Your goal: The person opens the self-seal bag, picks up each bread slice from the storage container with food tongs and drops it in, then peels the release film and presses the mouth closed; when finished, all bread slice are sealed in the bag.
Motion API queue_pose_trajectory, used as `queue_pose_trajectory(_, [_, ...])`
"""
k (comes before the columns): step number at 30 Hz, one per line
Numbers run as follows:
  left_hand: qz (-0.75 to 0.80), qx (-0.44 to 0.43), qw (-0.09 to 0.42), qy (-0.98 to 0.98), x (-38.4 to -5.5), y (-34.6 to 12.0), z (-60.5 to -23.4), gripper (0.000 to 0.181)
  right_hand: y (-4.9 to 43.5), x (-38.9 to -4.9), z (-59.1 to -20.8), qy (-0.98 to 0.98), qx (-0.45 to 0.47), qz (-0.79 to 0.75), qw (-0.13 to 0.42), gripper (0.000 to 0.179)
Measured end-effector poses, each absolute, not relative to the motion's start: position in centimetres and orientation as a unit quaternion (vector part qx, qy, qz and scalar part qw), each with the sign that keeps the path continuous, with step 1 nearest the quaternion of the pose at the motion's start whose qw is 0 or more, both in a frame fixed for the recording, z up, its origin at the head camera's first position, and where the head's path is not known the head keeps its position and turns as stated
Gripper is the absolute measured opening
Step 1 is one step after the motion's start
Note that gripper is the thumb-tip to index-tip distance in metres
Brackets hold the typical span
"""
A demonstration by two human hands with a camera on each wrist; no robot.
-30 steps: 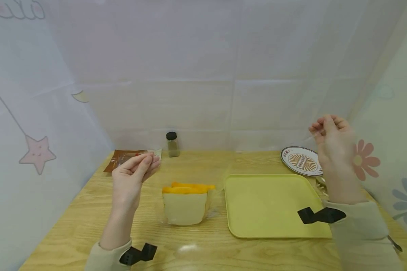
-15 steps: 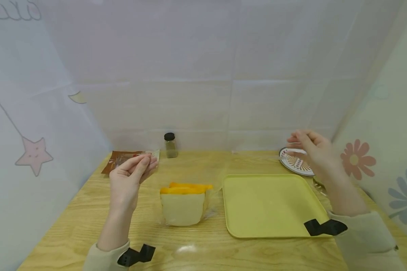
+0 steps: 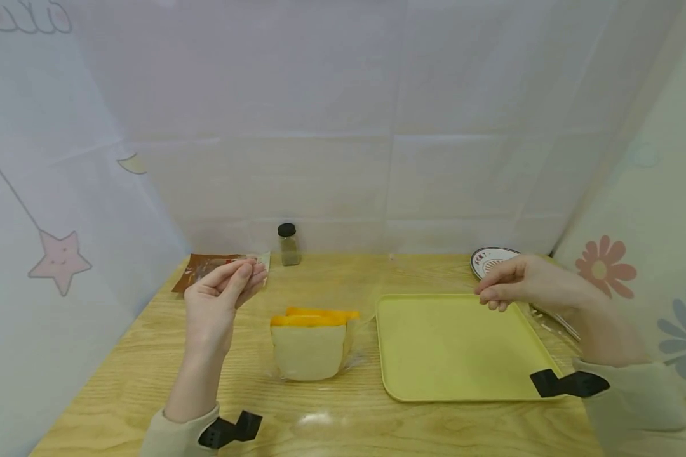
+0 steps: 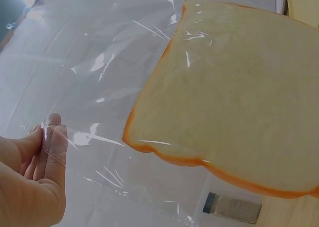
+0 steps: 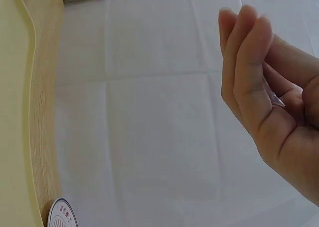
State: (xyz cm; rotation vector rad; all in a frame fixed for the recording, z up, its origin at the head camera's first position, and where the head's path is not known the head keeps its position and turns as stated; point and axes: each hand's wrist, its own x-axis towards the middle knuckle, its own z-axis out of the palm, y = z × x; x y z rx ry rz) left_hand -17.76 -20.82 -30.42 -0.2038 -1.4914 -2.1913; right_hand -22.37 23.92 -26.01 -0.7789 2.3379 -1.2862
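My left hand (image 3: 214, 311) pinches the edge of a clear plastic bag (image 4: 99, 107) between thumb and fingertips. Inside the bag stands thick sliced bread (image 3: 309, 352) with an orange crust, upright on the table left of the yellow tray (image 3: 446, 355). In the left wrist view, the film stretches from my fingertips to the bread. My right hand (image 3: 549, 289) is over the tray's far right corner, thumb and fingers drawn together. A small glint of clear film (image 5: 274, 96) shows between its fingers and palm in the right wrist view.
A jar with a black cap (image 3: 289, 249) stands at the table's back. Behind my left hand lies a brown packet (image 3: 194, 270). A round patterned plate (image 3: 486, 257) and some cutlery (image 3: 554, 320) lie at the back right, partly behind my right hand. White sheets enclose the table.
My right hand has come down from high on the right to above the tray's corner, its wrist turning so the fingers point left. The left hand and bread have stayed put.
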Motion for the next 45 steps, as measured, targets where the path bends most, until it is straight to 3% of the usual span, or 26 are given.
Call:
queue_pose_trajectory(4, [-0.798, -0.069, 0.247, -0.545, -17.8, -20.8, -30.4, 0.024, 25.0, -21.9, -25.8, 0.825, -0.28, -0.465, 0.157, 0.015])
queue_pose_trajectory(14, [-0.787, -0.06, 0.254, -0.559, -18.0, -20.8, -30.4, 0.018, 28.0, -21.5, -25.9, 0.864, -0.217, -0.445, 0.091, 0.019])
queue_pose_trajectory(19, [-0.789, -0.065, 0.249, -0.557, -18.0, -21.1, -30.5, 0.022, 27.9, -21.0, -26.1, 0.86, -0.264, -0.421, 0.115, 0.019])
queue_pose_trajectory(24, [-0.79, -0.071, 0.252, -0.555, -18.0, -21.0, -30.5, 0.019, 24.7, -20.0, -26.3, 0.824, -0.406, -0.363, 0.155, 0.016])
queue_pose_trajectory(29, [-0.79, -0.067, 0.254, -0.554, -18.0, -21.1, -30.4, 0.021, 19.5, -18.8, -27.8, 0.776, -0.476, -0.348, 0.223, 0.014])
queue_pose_trajectory(39, [-0.794, -0.064, 0.242, -0.555, -17.8, -21.2, -30.2, 0.028, 10.6, -17.3, -36.0, 0.793, -0.36, -0.421, 0.255, 0.01])
queue_pose_trajectory(45, [-0.792, -0.061, 0.239, -0.558, -17.7, -21.2, -30.2, 0.029, 7.9, -16.8, -38.9, 0.812, -0.362, -0.4, 0.223, 0.009])
